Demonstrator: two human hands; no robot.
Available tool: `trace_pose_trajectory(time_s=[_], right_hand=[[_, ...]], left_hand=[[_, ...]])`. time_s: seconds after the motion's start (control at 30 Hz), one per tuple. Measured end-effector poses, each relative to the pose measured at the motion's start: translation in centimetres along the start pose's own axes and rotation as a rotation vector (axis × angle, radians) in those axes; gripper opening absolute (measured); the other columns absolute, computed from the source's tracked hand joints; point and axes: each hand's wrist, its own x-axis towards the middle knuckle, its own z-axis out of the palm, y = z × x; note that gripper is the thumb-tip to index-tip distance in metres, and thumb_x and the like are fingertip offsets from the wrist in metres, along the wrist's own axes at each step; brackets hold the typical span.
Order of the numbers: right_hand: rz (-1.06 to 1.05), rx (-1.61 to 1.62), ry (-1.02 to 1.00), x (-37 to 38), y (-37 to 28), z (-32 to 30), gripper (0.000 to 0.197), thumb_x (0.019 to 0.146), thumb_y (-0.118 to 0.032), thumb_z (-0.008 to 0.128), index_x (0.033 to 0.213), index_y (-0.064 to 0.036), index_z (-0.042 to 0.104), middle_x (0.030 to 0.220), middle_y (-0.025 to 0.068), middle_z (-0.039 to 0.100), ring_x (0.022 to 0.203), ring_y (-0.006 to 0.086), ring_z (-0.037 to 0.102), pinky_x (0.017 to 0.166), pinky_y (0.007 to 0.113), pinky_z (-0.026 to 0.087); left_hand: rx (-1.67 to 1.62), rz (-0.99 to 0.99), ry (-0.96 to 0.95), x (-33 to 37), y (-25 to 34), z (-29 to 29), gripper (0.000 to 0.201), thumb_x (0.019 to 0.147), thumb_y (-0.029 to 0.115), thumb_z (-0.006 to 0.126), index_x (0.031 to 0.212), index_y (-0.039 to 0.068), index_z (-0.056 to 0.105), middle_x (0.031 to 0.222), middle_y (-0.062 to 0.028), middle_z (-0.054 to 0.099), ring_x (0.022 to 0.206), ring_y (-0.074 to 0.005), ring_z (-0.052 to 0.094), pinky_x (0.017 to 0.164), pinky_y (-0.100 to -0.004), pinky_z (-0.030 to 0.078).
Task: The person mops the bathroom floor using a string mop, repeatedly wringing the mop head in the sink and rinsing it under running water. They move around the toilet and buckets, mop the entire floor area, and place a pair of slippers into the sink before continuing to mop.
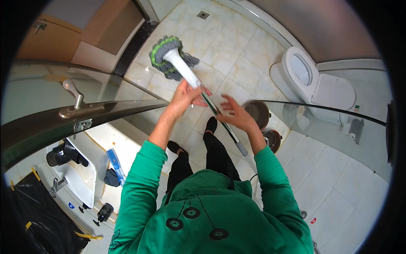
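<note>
A twist mop (182, 65) slants across the middle of the view. Its grey and green strand head (165, 51) points up and away to the left. My left hand (186, 96) is closed around it where the white sleeve (182, 67) meets the handle (229, 130). Over the dark green and silver handle, my right hand (239, 114) has its fingers spread apart. Whether its lower fingers touch the handle I cannot tell. The handle's grey grip (242, 149) reaches down beside my right forearm, close to my body.
A glass door with a metal lever handle (76, 95) stands at left. Beyond it are a washbasin (74, 180) and a blue brush (114, 163). Two brown buckets (259, 113) stand right of my feet, near a white toilet (296, 70). Tiled floor (230, 55) has a drain (203, 15).
</note>
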Motion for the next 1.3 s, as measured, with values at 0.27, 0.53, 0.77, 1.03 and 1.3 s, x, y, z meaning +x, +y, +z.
trace_pose_trajectory(time_s=[0.27, 0.53, 0.77, 1.03, 1.3], right_hand=[[0.191, -0.069, 0.064, -7.1, 7.1, 0.2, 0.044, 0.074, -0.034, 0.080, 0.098, -0.0029, 0.059, 0.074, 0.0083, 0.062, 0.068, 0.0180, 0.061, 0.063, 0.034, 0.050], [0.210, 0.216, 0.096, -4.6, 5.1, 0.3, 0.027, 0.081, -0.023, 0.074, 0.092, -0.0027, 0.060, 0.066, 0.0017, 0.057, 0.053, 0.0109, 0.053, 0.047, 0.028, 0.042], [0.325, 0.260, 0.202, 5.3, 10.1, -5.1, 0.027, 0.080, -0.014, 0.072, 0.099, -0.0010, 0.058, 0.067, 0.0033, 0.057, 0.056, 0.0119, 0.057, 0.045, 0.026, 0.045], [0.651, 0.052, 0.069, 4.4, 19.0, -3.6, 0.050, 0.078, 0.005, 0.062, 0.122, -0.0026, 0.039, 0.077, 0.0178, 0.060, 0.050, 0.0279, 0.062, 0.044, 0.041, 0.053], [0.700, 0.319, 0.081, 0.0, 19.8, 1.3, 0.072, 0.080, 0.005, 0.062, 0.139, -0.0092, 0.023, 0.086, 0.0208, 0.056, 0.061, 0.0333, 0.067, 0.048, 0.047, 0.058]], left_hand=[[-0.043, -0.071, 0.236, 7.0, 1.5, -4.3, 0.023, 0.097, 0.018, 0.055, 0.109, 0.002, 0.043, 0.097, -0.0251, 0.067, 0.081, -0.0334, 0.071, 0.072, -0.0451, 0.063], [0.099, -0.142, 0.246, 6.3, -1.4, -3.5, 0.089, 0.086, 0.019, 0.071, 0.154, 0.015, 0.013, 0.129, -0.0117, 0.054, 0.115, -0.0237, 0.056, 0.081, -0.0401, 0.058], [0.025, -0.387, -0.016, -2.5, -8.6, -2.5, 0.037, 0.092, 0.017, 0.063, 0.128, 0.011, 0.056, 0.108, -0.0092, 0.068, 0.092, -0.0197, 0.067, 0.084, -0.0340, 0.055], [-0.051, -0.499, 0.059, -9.7, -14.0, -2.3, 0.028, 0.094, 0.017, 0.061, 0.120, 0.010, 0.057, 0.101, -0.0078, 0.069, 0.085, -0.0146, 0.066, 0.077, -0.0275, 0.053], [0.029, -0.507, -0.075, -10.5, -13.7, -0.8, 0.029, 0.094, 0.023, 0.062, 0.120, 0.010, 0.057, 0.101, -0.0065, 0.067, 0.088, -0.0148, 0.065, 0.079, -0.0285, 0.053]])
